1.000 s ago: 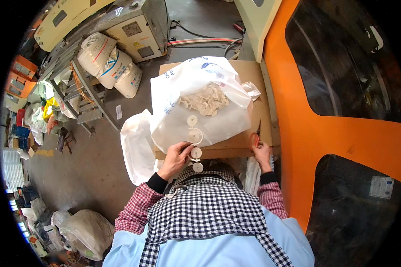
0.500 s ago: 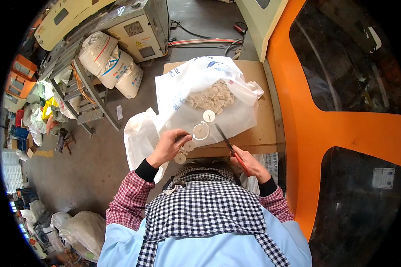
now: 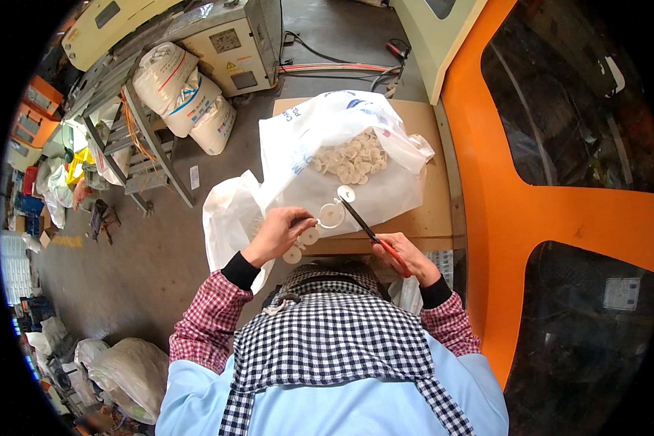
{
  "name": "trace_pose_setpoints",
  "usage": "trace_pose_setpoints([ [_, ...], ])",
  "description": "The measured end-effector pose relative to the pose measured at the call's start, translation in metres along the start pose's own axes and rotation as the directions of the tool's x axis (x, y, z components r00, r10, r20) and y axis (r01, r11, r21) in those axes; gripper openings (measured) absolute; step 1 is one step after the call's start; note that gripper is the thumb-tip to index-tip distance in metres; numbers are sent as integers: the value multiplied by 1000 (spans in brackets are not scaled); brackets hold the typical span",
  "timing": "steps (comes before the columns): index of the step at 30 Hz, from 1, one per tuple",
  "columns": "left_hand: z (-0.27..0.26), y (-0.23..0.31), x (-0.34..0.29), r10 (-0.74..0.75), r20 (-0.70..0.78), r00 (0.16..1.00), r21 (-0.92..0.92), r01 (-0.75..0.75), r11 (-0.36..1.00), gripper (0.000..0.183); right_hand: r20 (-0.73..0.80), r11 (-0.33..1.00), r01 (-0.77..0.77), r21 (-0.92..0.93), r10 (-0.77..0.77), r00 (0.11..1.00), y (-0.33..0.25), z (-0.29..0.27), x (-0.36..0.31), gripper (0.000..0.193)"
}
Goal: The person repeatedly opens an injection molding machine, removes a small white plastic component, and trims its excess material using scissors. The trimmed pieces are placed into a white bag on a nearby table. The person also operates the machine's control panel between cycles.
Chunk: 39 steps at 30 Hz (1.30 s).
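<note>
Between the fingertips of my left hand is pinched a white moulded plastic piece, a ring frame with several round discs joined to it. One disc sticks up at its far end, and others hang near my fingers. My right hand grips scissors with red handles and dark blades. The blade tips reach the joint just below the far disc. Beyond both hands, a white plastic bag lies spread with a heap of cream-coloured round parts in its mouth.
The bag lies on a cardboard surface. Close on the right stands an orange machine panel with dark windows. To the far left are stuffed sacks by a grey metal stand. Another white bag hangs beside my left hand.
The scissors have moved up and left, from beside the white piece to the joint below its far disc. My left hand keeps its pinch on the piece, and the view has shifted slightly.
</note>
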<state>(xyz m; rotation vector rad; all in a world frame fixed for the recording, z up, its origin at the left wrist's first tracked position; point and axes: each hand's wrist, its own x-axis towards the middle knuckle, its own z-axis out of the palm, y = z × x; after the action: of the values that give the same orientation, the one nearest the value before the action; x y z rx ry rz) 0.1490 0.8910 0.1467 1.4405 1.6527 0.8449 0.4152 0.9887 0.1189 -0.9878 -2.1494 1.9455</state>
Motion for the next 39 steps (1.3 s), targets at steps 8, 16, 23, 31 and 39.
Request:
trace_pose_setpoints([
  [8,0,-3,8,1,-9,1000,55,-1,998,19,-25,999,-21,-27,20,999,0,-4,4,37],
  [16,0,-14,27,26,-74,997,43,-22,999,19,-52,987,12,-157,-20,998,-4,-16,4,40],
  [23,1,-5,32,74,-57,996,116,-67,991,20,-20,936,75,-343,-87,996,-2,-15,8,44],
  [31,2,3,35,79,-42,996,143,-72,987,21,-61,922,-8,-387,-17,998,-15,-20,6,49],
  [39,1,6,37,72,-29,997,143,-67,987,22,-129,840,53,-540,-144,981,-14,-21,8,46],
])
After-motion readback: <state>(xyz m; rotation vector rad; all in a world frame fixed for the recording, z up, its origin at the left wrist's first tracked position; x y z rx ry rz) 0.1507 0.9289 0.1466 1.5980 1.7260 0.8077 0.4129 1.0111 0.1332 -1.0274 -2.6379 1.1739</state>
